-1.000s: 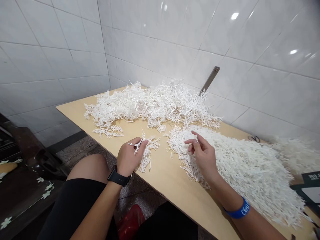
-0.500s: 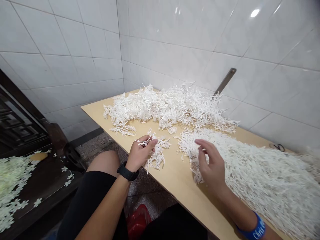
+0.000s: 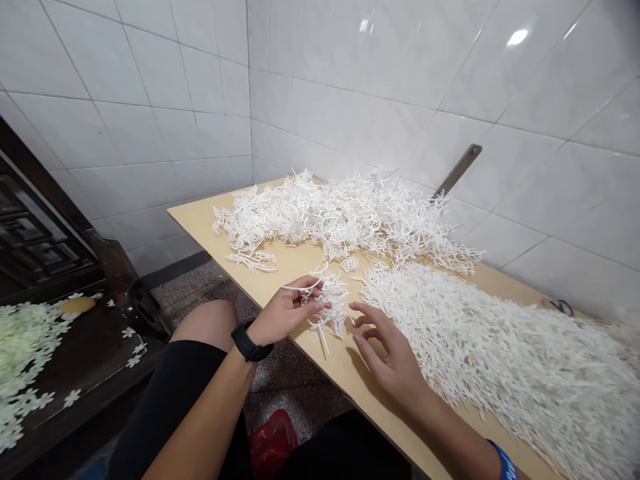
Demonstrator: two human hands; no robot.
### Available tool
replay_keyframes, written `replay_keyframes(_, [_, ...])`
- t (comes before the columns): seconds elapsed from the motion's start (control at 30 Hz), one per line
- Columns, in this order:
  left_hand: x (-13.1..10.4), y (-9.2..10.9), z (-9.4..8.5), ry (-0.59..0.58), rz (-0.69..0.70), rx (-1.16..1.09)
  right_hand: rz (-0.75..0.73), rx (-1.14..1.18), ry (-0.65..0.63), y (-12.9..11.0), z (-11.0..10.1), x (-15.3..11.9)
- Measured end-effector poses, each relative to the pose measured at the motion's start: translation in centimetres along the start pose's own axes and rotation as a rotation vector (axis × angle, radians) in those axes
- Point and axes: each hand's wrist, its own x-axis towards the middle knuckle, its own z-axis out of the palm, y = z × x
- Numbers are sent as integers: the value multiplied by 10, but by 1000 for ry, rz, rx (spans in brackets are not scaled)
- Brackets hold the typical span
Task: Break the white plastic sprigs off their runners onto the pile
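The sprigs look like matt plastic, the tabletop smooth wood, the tiles glossy.

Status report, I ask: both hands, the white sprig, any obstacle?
Left hand: holding white sprig beside small clump. Right hand: open, visibly holding nothing. No obstacle seen between right hand and small clump.

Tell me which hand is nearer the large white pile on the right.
Right. The right hand is beside the left end of the large white pile; the left hand is farther left, at the small white clump.
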Motion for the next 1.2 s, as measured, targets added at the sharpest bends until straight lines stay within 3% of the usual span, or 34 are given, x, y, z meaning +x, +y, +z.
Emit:
replay_keyframes(0.27, [-3,5,3,-13,88,164,-19,17,-13,-2,1,-1])
replay_keyframes(0.43, [-3,7,3,-152,192,134,-42,4,-38,1,1,-2])
replay_keyframes(0.5, [-2,7,3,-136,212,131,-3,35,-69,1,1,-4])
replay_keyframes(0.6, [-3,4,4,-62,177,150,37,91,-95,-3,1,-5])
replay_keyframes(0.77, [-3,-1,5,-9,68,88,-27,134,-164,-8,-1,-3])
replay_keyframes(0.93, [-1,1,7,-32,173,198,-101,81,-186,-8,-1,-2])
replay_keyframes(1.1, [-2,3,9,-21,66,212,-86,101,-185,-5,0,-2])
replay_keyframes(1.2, [-4,3,8,-38,76,219,-53,108,-170,-3,0,-3])
